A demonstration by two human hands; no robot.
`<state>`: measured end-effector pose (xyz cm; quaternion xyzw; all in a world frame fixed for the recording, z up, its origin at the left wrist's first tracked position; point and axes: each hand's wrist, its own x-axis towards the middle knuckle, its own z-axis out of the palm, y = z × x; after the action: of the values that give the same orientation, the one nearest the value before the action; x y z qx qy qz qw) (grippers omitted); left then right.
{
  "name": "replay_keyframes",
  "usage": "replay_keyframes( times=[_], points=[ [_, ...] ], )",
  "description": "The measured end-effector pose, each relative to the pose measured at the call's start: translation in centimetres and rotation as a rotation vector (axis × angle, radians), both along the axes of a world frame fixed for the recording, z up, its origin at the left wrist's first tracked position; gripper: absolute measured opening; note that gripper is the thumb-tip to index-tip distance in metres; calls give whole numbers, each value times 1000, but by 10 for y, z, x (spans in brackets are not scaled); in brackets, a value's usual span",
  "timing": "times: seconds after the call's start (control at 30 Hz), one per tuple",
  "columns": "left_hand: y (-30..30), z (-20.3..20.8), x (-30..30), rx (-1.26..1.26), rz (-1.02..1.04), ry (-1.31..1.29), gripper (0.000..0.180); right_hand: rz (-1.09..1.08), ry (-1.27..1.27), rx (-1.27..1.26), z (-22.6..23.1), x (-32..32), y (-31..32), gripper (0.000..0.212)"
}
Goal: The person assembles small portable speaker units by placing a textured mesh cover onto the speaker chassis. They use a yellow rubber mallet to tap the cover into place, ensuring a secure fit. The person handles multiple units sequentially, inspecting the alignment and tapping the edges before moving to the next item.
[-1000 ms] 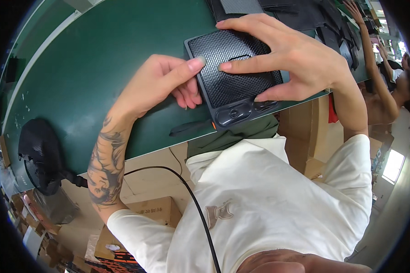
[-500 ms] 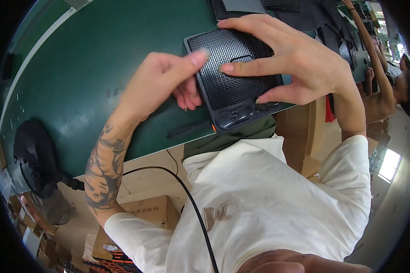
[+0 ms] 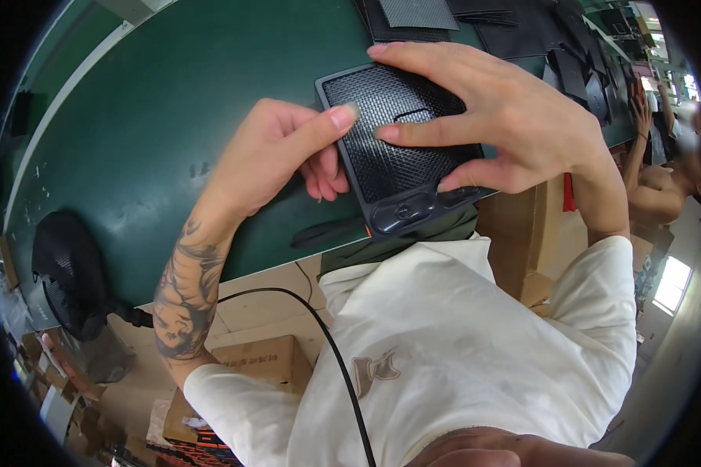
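Observation:
A black box-shaped speaker (image 3: 366, 156) with a woven mesh front lies face up at the near edge of the green table. Along its near side runs a glossy control strip with buttons. My left hand (image 3: 292, 152) has its thumb on the left rim of the mesh and its other fingers curled beside that side. Spread across the speaker from the right is my right hand (image 3: 506, 117): one fingertip reaches the far edge, another presses the mesh, and the thumb rests by the control strip. A thin dark curved line shows on the mesh between my hands.
Mesh panels (image 3: 419, 14) and flat black pieces (image 3: 514, 35) lie at the back right of the green table (image 3: 132, 117). A black mesh bag-like object (image 3: 66, 265) sits at the left edge. A black cable (image 3: 319, 323) crosses before me. Another person (image 3: 662, 171) is at the far right.
The view has shifted slightly, so the table and speaker appear a little lower. Both hands keep nearly the same hold. The other person's raised arm has come down.

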<state>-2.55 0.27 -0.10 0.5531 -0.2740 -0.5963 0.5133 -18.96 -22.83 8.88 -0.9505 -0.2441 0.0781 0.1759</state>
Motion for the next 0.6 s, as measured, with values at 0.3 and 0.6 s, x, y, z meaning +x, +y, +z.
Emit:
replay_keyframes(
  times=[0.3,0.6],
  points=[
    [2,5,-4,0,95,-89,56,-33,-129,60,-14,-3,-4,69],
    [18,27,-33,208,-212,-467,36,-40,-253,221,-30,-8,3,53]
  ],
)
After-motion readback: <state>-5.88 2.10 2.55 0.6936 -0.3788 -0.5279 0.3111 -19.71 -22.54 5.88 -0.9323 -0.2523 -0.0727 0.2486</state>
